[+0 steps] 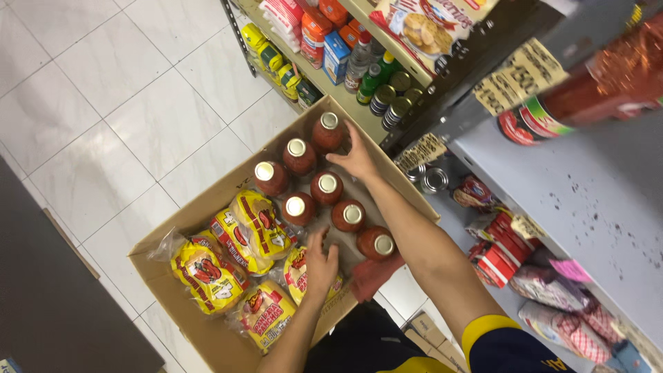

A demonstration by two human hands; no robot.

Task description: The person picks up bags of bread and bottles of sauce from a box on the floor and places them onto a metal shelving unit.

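Lying nearest, the shelf is flanking the box. Inside the box, the right hand is spreading wide beside the far bottle, while the left hand is resting open near the yellow bags.

My one head-worn camera looks steeply down, close over the open brown cardboard box, shelves along the right.

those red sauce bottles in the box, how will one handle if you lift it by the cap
The red bottle under the right hand looks full, so probably heavy for its size. It seems glass-like, so likely fragile and slick. Tall and narrow, it may tip if nudged.
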